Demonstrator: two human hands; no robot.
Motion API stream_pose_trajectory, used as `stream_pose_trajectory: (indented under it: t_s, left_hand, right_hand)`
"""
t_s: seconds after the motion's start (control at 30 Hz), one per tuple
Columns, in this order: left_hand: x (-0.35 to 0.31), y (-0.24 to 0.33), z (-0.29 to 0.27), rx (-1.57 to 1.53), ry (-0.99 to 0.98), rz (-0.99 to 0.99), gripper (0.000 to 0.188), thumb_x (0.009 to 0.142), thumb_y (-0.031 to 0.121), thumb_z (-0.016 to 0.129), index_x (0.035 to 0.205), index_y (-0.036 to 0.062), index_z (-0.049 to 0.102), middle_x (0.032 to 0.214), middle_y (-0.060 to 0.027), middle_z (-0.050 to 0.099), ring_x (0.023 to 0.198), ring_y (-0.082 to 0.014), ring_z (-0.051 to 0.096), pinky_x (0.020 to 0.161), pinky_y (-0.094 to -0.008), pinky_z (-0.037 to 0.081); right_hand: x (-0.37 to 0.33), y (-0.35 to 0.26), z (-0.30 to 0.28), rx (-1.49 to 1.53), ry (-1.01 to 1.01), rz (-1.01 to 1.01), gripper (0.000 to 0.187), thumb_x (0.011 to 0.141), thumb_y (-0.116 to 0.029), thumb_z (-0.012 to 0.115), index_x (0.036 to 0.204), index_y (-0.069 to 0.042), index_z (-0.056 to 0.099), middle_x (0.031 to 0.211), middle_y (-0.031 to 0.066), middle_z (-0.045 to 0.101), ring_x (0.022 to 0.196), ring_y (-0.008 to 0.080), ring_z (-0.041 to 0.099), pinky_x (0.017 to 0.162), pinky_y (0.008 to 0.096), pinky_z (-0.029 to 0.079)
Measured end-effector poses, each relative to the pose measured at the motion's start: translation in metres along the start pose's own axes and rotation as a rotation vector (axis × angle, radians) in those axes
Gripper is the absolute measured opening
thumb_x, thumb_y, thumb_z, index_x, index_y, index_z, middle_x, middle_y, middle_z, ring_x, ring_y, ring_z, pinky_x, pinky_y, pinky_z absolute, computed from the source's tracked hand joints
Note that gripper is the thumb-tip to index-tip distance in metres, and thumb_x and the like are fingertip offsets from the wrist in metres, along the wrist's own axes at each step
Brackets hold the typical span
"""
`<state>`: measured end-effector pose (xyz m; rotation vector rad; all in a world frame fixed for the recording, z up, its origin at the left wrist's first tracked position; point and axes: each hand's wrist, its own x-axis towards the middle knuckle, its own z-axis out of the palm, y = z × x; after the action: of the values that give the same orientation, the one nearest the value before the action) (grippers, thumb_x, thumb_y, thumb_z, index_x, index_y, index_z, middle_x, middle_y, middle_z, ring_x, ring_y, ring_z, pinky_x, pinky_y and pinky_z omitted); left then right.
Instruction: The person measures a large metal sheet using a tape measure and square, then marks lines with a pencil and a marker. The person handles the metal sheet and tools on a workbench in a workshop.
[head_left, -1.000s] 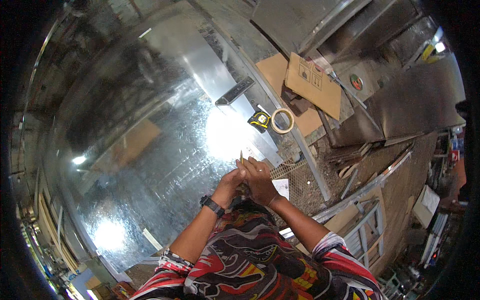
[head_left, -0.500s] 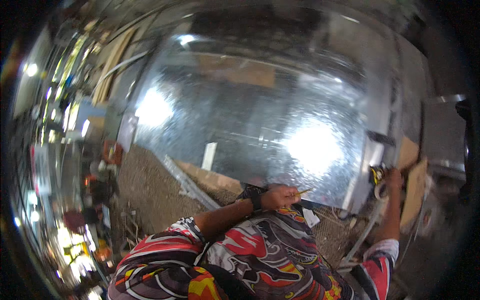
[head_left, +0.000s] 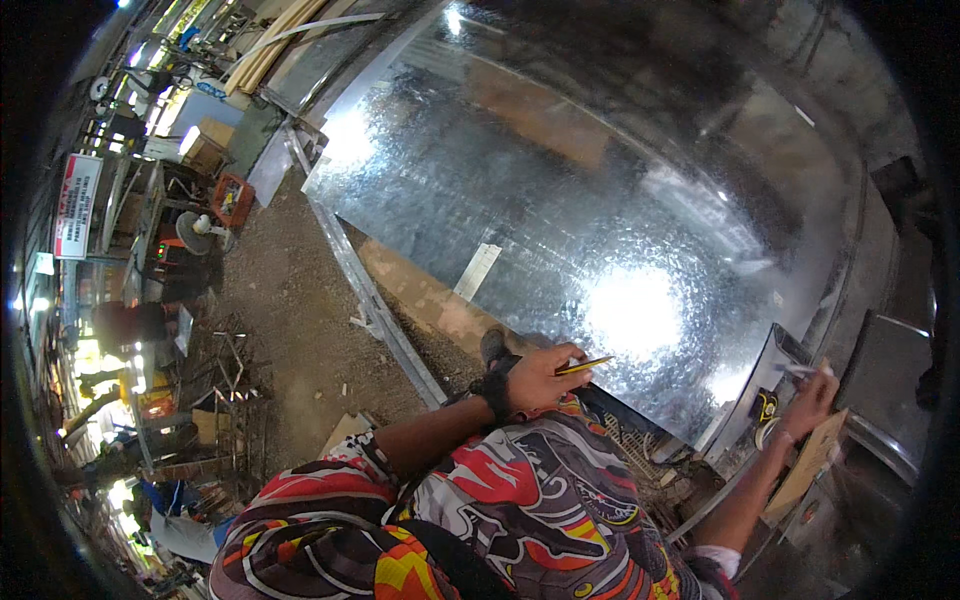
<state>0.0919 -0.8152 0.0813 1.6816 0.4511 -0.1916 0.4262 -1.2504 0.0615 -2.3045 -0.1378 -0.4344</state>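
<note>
Left hand [head_left: 540, 379] near sheet edge [head_left: 632, 404], roomy floor [head_left: 288, 272]

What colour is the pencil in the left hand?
The pencil in the left hand is mostly yellow, showing best in the head view.

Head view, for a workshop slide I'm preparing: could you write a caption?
The left hand holds a yellow pencil near a shiny metal sheet, the right hand beside a tape measure.

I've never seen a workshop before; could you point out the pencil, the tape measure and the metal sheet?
Pencil [head_left: 584, 367], head view: middle of its yellow shaft.
Tape measure [head_left: 766, 405], head view: its black-and-yellow case.
Metal sheet [head_left: 545, 240], head view: bare, shiny upper surface.
</note>
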Motion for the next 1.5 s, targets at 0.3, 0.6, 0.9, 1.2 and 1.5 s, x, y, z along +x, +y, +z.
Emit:
stream_pose_trajectory:
  t_s: [0.3, 0.6, 0.9, 1.2, 1.5]
  left_hand:
    - [-0.035, 0.003, -0.066, 0.137, 0.038, 0.218, 0.029, 0.099, 0.034, 0.068, 0.112, 0.0081, 0.067, 0.094, -0.0179, 0.067, 0.084, -0.0383, 0.067, 0.072, -0.0431, 0.051]
    - [-0.112, -0.027, -0.157, 0.002, -0.122, 0.151, 0.034, 0.103, 0.033, 0.063, 0.114, 0.0007, 0.064, 0.096, -0.0239, 0.068, 0.088, -0.0403, 0.070, 0.073, -0.0435, 0.051]
    - [-0.219, -0.166, -0.264, -0.354, 0.297, -0.456, 0.027, 0.104, 0.030, 0.064, 0.096, 0.0051, 0.068, 0.069, 0.0047, 0.050, 0.065, -0.0055, 0.047, 0.058, -0.0277, 0.040]
    - [-0.317, -0.267, -0.139, 0.250, 0.822, -0.541, 0.038, 0.098, 0.036, 0.069, 0.086, 0.0006, 0.065, 0.065, -0.0054, 0.060, 0.058, -0.0164, 0.058, 0.056, -0.0370, 0.045]
    - [-0.418, -0.345, -0.020, -0.086, 0.799, -1.006, 0.043, 0.096, 0.040, 0.071, 0.080, 0.0001, 0.067, 0.064, -0.0107, 0.067, 0.059, -0.0217, 0.068, 0.060, -0.0389, 0.052]
  right_hand:
    - [-0.268, -0.275, 0.155, 0.664, -0.501, 0.438, 0.014, 0.099, -0.015, 0.071, 0.096, -0.003, 0.064, 0.081, 0.0048, 0.067, 0.064, 0.0157, 0.067, 0.060, 0.0315, 0.059]
    - [-0.302, -0.389, 0.172, 0.674, -1.309, 0.540, 0.014, 0.095, -0.010, 0.074, 0.087, -0.004, 0.065, 0.073, 0.0056, 0.067, 0.051, 0.0111, 0.060, 0.044, 0.0276, 0.048]
    - [-0.230, -0.377, 0.236, 0.803, -0.865, 0.265, 0.017, 0.095, -0.013, 0.074, 0.090, -0.008, 0.059, 0.076, -0.0010, 0.061, 0.060, 0.0076, 0.058, 0.050, 0.0271, 0.049]
    - [-0.321, -0.337, 0.358, 0.610, -1.004, 0.092, 0.031, 0.093, -0.015, 0.080, 0.074, -0.007, 0.056, 0.069, 0.0008, 0.065, 0.064, 0.0046, 0.056, 0.057, 0.0231, 0.044]
    - [-0.327, -0.332, 0.367, 0.624, -1.061, 0.052, 0.021, 0.091, -0.019, 0.079, 0.083, -0.003, 0.066, 0.072, 0.0023, 0.065, 0.069, 0.0077, 0.056, 0.064, 0.0299, 0.047]
